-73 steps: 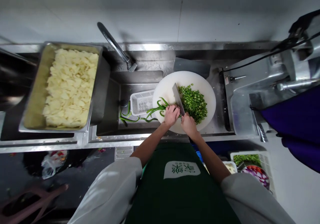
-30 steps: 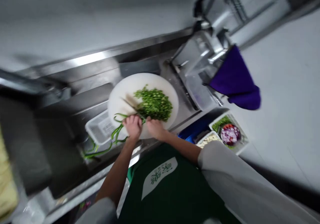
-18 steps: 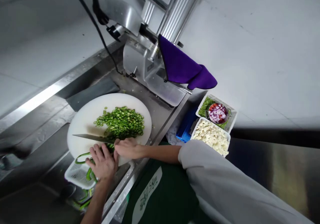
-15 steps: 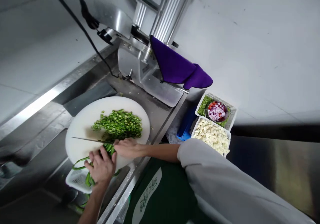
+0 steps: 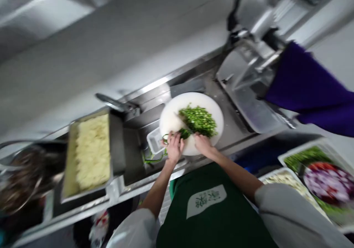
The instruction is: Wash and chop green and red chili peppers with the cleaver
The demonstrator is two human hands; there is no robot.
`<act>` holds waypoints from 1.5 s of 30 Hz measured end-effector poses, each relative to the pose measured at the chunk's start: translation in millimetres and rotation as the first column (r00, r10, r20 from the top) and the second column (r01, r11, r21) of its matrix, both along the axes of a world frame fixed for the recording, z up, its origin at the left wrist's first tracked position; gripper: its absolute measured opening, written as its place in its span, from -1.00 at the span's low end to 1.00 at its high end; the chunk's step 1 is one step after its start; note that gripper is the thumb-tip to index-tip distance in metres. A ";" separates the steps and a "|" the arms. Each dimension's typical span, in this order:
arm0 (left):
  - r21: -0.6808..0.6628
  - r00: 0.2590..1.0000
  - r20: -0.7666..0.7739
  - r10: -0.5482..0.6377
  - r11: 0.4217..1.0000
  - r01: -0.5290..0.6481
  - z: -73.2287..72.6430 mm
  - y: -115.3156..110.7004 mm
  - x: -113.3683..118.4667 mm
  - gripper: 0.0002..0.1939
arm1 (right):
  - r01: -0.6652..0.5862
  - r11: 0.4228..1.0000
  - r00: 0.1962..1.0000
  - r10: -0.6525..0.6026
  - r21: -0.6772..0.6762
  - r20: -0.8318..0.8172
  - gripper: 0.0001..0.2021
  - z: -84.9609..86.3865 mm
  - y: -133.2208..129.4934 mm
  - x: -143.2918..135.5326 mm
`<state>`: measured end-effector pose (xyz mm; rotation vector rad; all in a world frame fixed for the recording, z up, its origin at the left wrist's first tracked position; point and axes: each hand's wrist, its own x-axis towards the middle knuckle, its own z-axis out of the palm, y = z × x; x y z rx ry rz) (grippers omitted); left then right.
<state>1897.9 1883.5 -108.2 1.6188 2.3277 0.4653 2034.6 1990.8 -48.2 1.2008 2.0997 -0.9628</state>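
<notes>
On the round white cutting board (image 5: 170,113) lies a heap of chopped green chili peppers (image 5: 200,120). My right hand (image 5: 203,144) is closed round the handle of a knife (image 5: 184,121), its blade angled to the upper left and blurred. Beside the blade, my left hand (image 5: 174,147) presses bent fingers on a small bunch of whole green chili peppers (image 5: 184,133). A small white basket (image 5: 153,141) sits left of the board, partly behind that hand. Several long green peppers (image 5: 151,160) lie by the basket in the sink.
A metal slicer (image 5: 249,89) stands at the right, a purple cloth (image 5: 309,93) hanging over it. Lower right are a bowl of diced onion (image 5: 326,183) and white baskets. A deep tray of pale pieces (image 5: 92,152) sits left of the sink (image 5: 134,155), near the faucet (image 5: 118,104).
The view has swung left, bringing the sink, faucet and pale tray into sight. Both hands stay at the board, the left on the peppers and the right on the knife.
</notes>
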 end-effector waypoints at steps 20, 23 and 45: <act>0.124 0.461 0.838 0.293 0.720 -0.683 -12.9 27.5 -25.1 -0.68 | -0.091 0.989 0.986 0.073 0.114 0.151 -0.73 -14.7 -5.3 -7.9; 0.158 0.627 0.722 0.293 0.813 -0.561 -9.2 2.5 -10.4 -0.69 | -0.075 0.991 0.986 0.057 0.112 0.155 -0.74 -15.7 -5.7 -7.5; -0.066 0.923 0.381 -0.060 0.994 0.092 -12.2 -67.1 -1.8 -0.52 | -0.096 0.988 0.982 0.075 0.118 0.173 -0.73 -9.5 1.2 -8.5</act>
